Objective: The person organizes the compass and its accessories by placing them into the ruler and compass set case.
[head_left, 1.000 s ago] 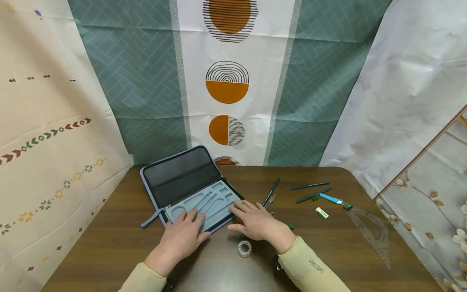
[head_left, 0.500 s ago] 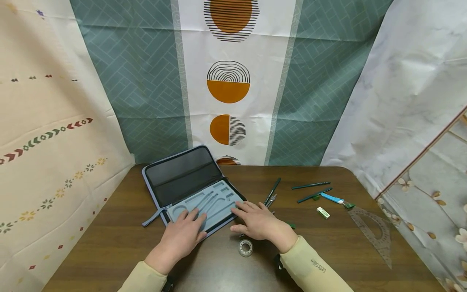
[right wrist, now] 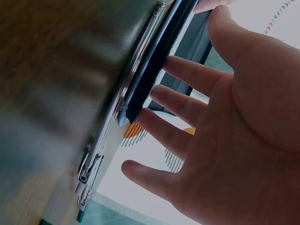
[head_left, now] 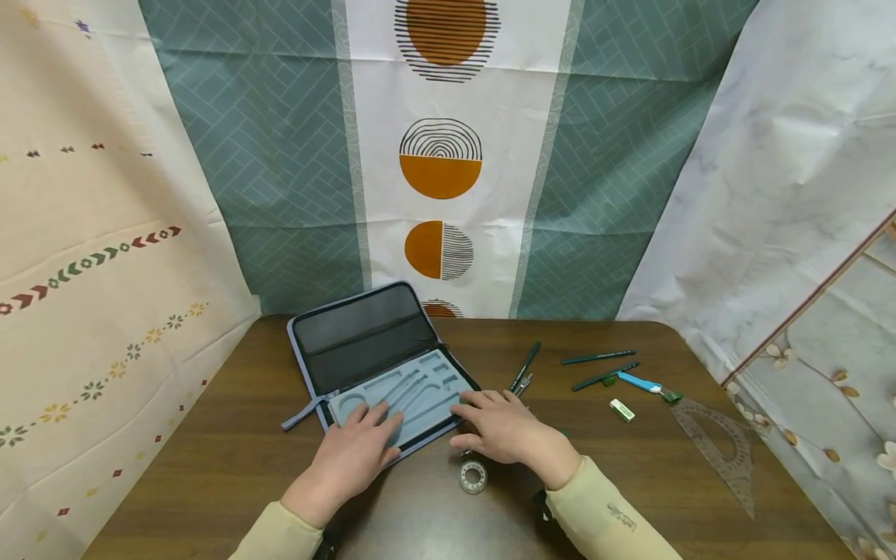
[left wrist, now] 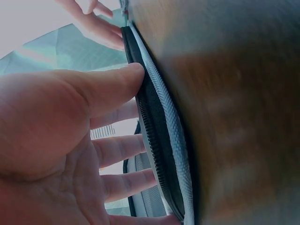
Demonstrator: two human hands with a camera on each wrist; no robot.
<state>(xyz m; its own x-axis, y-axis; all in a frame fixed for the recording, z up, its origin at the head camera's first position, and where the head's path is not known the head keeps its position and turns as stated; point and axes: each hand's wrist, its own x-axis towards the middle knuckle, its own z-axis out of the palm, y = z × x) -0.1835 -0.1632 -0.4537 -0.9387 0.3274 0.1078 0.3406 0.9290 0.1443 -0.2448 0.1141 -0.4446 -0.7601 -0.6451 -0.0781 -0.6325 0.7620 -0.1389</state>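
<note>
A blue zip case (head_left: 364, 334) lies unfolded on the table, tilted to one side. Its black lid panel leans back, and its pale blue foam insert (head_left: 413, 393) shows bare moulded slots. My left hand (head_left: 353, 451) spreads straight fingers over the insert's near left part. In the left wrist view, that thumb (left wrist: 129, 77) touches the zip edge. My right hand (head_left: 507, 428) lies with straight fingers at the case's right corner, fingertips against the zip edge (right wrist: 157, 70) in the right wrist view. Beneath it, slim metal drawing instruments (right wrist: 112, 112) lie along the case, partly hidden in the head view.
A small grey ring-marked disc (head_left: 473, 476) sits before my right hand. Farther right are dark green pencils (head_left: 598, 357), a light blue-handled tool (head_left: 638, 382), a white and green eraser (head_left: 621, 410) and a clear set square (head_left: 721, 451). Patterned cloth (head_left: 448, 179) hangs behind the table.
The case has slid a little to the right across the table, mostly in the last half second. Both hands have shifted slightly right with it, fingers still extended.
</note>
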